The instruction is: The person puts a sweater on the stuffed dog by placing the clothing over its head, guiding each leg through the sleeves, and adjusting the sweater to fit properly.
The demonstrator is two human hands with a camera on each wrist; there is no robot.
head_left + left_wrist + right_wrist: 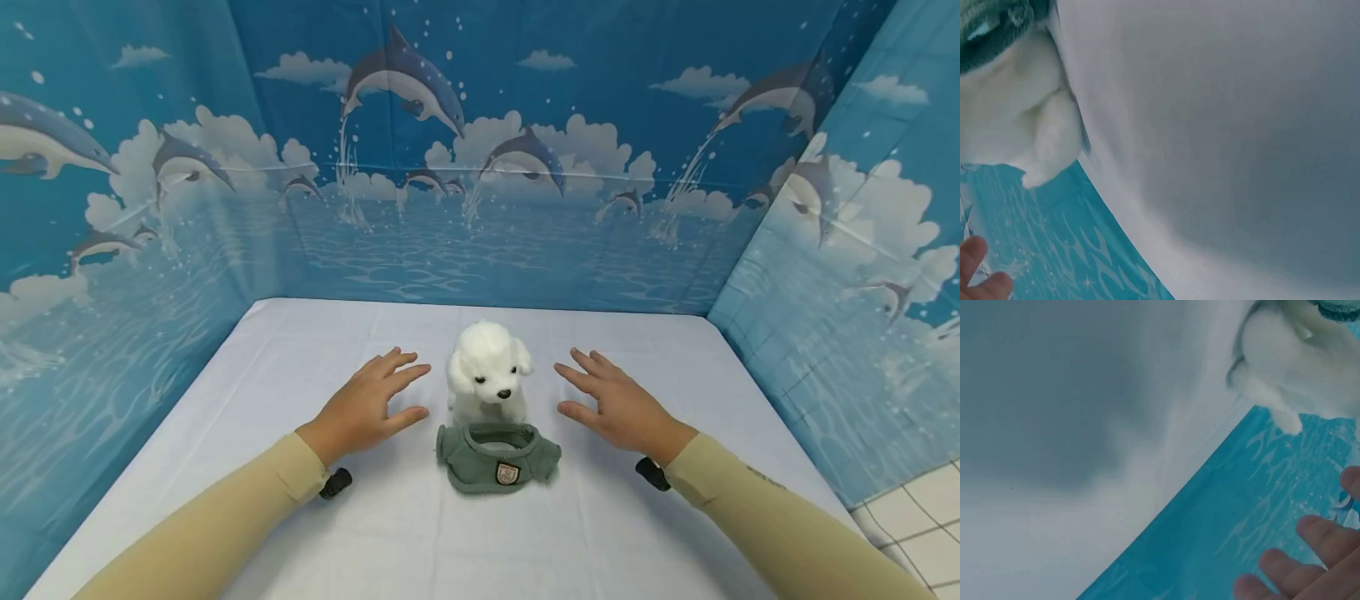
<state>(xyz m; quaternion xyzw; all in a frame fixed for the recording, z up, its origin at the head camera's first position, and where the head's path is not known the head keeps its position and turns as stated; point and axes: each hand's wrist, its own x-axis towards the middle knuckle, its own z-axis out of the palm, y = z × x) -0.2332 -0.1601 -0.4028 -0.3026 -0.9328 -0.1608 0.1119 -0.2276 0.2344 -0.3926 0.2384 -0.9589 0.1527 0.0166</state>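
Note:
A white plush dog (487,367) sits upright near the middle of the table, its face toward me. Right in front of it lies a small green doll shirt (480,468) with a badge on its chest and its neck opening toward the dog. My left hand (367,404) hovers to the left of the dog, fingers spread and holding nothing. On the other side my right hand (618,404) is held likewise, palm down with the fingers apart. Both wrist views show part of the dog's white body (1022,106) and a bit of the green cloth (1340,309).
A white cloth (315,350) covers the table. Blue curtains (480,242) printed with dolphins and clouds hang along the back and both sides. Pale floor tiles (930,508) show at the lower right. A black wrist strap piece (336,483) sits under the left wrist.

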